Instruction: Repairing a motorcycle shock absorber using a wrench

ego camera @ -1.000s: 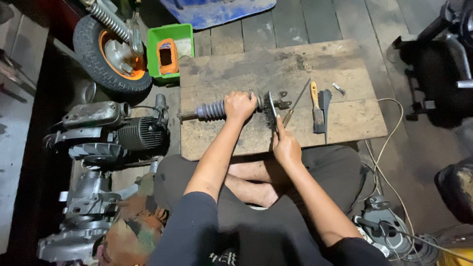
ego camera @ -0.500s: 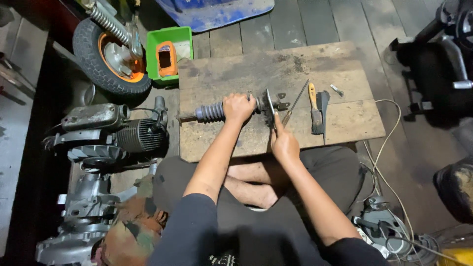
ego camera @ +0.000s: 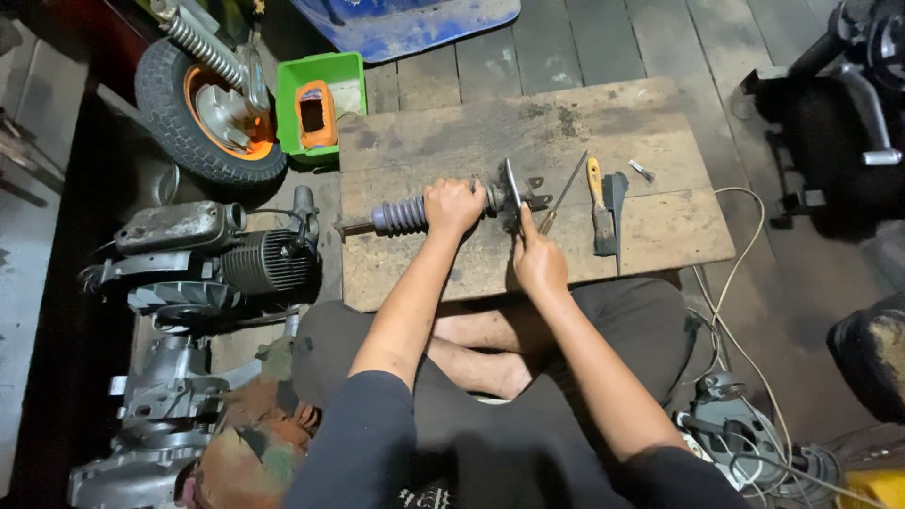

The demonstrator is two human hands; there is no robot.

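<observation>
Hands unmoved, left hand [ego camera: 454, 205] gripping ribbed shock absorber [ego camera: 401, 216]

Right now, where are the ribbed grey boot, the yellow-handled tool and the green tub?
ribbed grey boot [ego camera: 401, 216], head view, on its ribs.
yellow-handled tool [ego camera: 594, 175], head view, on the yellow handle.
green tub [ego camera: 320, 66], head view, on its far rim.

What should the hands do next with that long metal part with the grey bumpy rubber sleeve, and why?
Probably keep the left hand gripping the long metal part with the grey ribbed rubber sleeve flat on the worn wooden board, while the right hand works at its bracket end. The right fingers already touch there, and the part lies unclamped.
</observation>
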